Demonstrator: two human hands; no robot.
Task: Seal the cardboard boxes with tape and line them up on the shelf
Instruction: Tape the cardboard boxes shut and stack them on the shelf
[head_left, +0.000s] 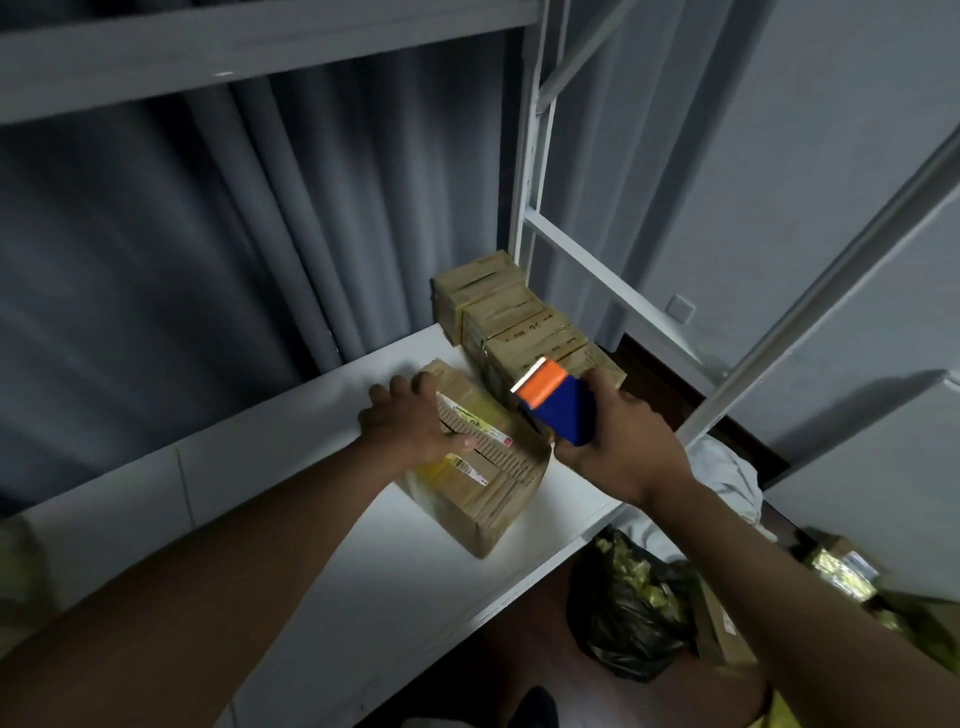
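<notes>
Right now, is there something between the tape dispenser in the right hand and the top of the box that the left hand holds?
Nothing visible. The right hand holds the tape dispenser just beside the box, which the left hand presses down on the shelf. Only the left hand's fingers cover part of the top.

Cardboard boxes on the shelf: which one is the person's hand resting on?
The lone box nearest the camera, under the left hand; the other boxes sit lined up in a row behind it.

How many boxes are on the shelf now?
5: four lined up at the shelf's right end, one loose box under the left hand. More may be hidden.
</notes>
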